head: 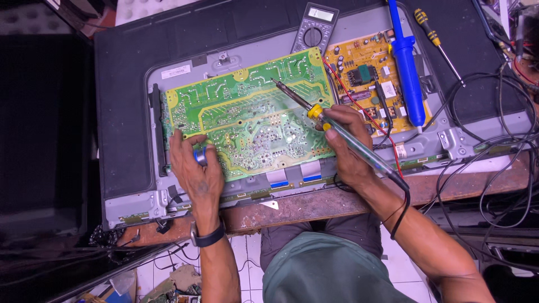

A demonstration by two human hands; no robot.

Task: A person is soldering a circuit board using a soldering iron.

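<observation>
A large green circuit board point(247, 112) lies solder side up on the grey metal back of an opened flat screen point(129, 112). My right hand point(345, 146) grips a soldering iron point(314, 109) with a yellow collar and a translucent green handle. Its tip hovers over the board's upper middle. My left hand point(193, 168) rests on the board's lower left edge and holds a small blue spool of solder wire point(200, 156). A dark watch sits on my left wrist.
A yellow power board point(370, 73) sits to the right, with a blue desoldering pump point(407, 67) lying on it. A multimeter point(314, 27) is at the top, a yellow-handled screwdriver point(435, 39) further right. Tangled black cables point(505, 140) crowd the right side.
</observation>
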